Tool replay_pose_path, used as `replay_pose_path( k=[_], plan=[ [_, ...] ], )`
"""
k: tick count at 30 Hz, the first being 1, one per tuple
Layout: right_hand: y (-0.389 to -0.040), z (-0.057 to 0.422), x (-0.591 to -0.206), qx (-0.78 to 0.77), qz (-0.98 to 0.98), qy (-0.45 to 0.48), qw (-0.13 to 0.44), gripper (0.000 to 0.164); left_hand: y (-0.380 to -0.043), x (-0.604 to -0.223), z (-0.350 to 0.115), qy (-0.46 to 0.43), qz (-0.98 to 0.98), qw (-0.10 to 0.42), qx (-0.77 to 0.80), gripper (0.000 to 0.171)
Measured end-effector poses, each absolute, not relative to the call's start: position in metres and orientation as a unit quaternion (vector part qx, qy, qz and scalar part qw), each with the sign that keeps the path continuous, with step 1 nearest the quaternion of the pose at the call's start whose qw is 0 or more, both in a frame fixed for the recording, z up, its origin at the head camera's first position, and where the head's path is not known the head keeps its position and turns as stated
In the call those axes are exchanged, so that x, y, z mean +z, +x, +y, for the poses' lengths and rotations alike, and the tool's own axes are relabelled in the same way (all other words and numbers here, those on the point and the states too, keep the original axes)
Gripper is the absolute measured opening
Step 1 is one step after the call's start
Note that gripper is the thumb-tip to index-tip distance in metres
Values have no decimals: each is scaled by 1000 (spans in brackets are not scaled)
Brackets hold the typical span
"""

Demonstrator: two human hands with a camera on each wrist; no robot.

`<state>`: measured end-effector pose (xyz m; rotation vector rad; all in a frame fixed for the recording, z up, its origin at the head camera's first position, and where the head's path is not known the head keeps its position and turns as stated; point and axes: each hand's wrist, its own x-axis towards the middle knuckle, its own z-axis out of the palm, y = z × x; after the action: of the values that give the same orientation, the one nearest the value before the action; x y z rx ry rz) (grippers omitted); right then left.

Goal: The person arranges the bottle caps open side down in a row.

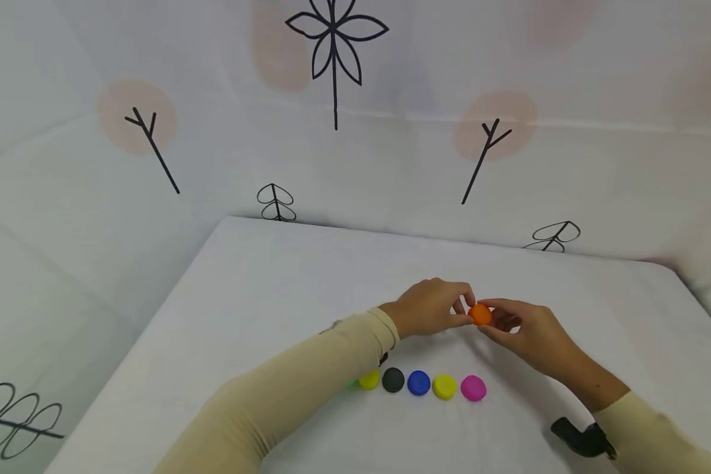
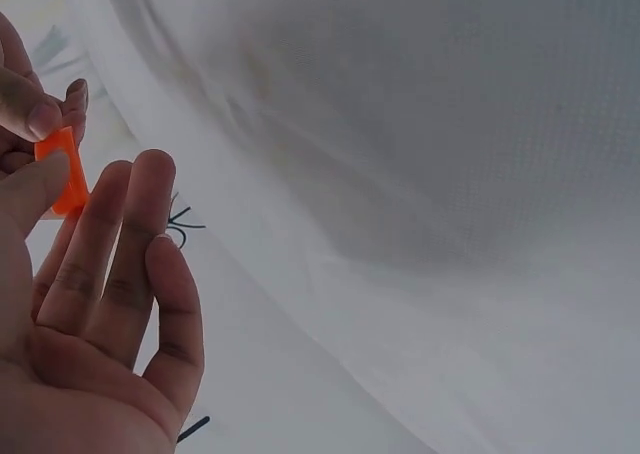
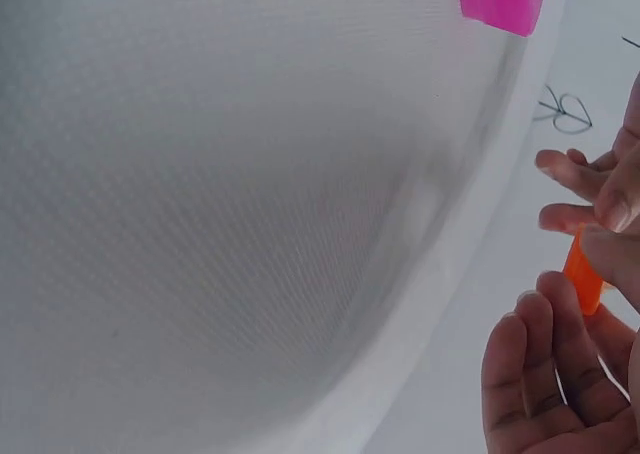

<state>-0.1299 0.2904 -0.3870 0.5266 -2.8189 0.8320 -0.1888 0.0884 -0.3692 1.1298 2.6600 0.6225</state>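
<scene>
Over the right part of the table, both hands meet at a small round orange disc [image 1: 480,314]. My left hand [image 1: 431,308] pinches it from the left with thumb and index finger; its other fingers extend loosely in the left wrist view. From the right, my right hand [image 1: 527,329] holds the disc between thumb and fingertips. Seen edge-on, the orange disc [image 2: 66,172] has a short, straight side wall. Nearer the body lies a row of similar discs: pink [image 1: 473,388], yellow [image 1: 444,386], blue [image 1: 419,382], black [image 1: 394,380] and a second yellow [image 1: 369,379].
A green disc [image 1: 352,383] at the row's left end is mostly hidden by the left sleeve [image 1: 308,368]. A black strap-like piece [image 1: 582,439] hangs by the right sleeve. The white-covered table [image 1: 261,276] meets a printed cloth backdrop [image 1: 391,164] at its far edge.
</scene>
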Motion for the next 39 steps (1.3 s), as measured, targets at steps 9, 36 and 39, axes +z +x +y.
replay_pose_path(
  k=[9,36,39],
  plan=[
    [-118,299,-385,266,-950,159,50,44,-180,-368,95,409,890,90,178,27],
    [-79,316,-409,298,-928,219,39,33,-149,-374,108,451,872,151,112,20],
    [-79,318,-410,294,-931,216,26,33,-147,-376,112,449,876,148,100,18]
  ],
)
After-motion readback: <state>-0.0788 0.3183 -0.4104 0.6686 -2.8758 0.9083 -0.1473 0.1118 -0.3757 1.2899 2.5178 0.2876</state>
